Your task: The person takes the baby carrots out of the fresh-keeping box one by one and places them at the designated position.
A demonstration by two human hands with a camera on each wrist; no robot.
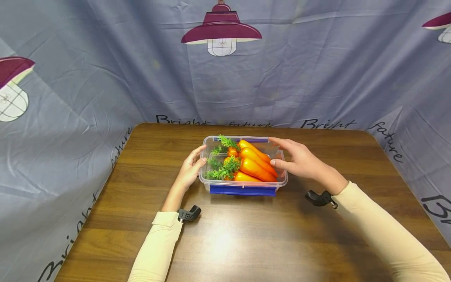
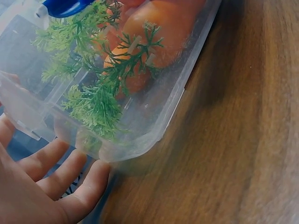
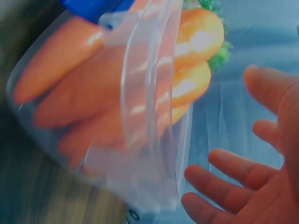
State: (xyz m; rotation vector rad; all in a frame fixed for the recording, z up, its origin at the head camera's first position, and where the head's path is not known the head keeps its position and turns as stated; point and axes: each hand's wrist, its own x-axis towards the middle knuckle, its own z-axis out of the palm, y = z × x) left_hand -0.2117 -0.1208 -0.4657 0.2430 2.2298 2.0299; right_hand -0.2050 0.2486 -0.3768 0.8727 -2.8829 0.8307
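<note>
A clear plastic food container (image 1: 282,181) with blue clips (image 1: 243,190) stands on the table, its top uncovered. Several orange carrots (image 1: 257,166) lie inside, their leafy green tops (image 1: 225,169) toward the left end. At that end is my left hand (image 1: 189,169), its fingertips (image 2: 96,179) against the outer wall and the thumb by the rim. Beyond the opposite end, my right hand (image 1: 301,159) spreads its fingers around the corner. In the right wrist view those fingers (image 3: 219,186) look apart from the wall, with nothing held.
The container sits near the back of a brown wooden table (image 1: 246,243). Grey-blue curtains (image 1: 282,86) printed with lamps and lettering enclose the back and sides. Each wrist wears a black camera mount (image 1: 190,213).
</note>
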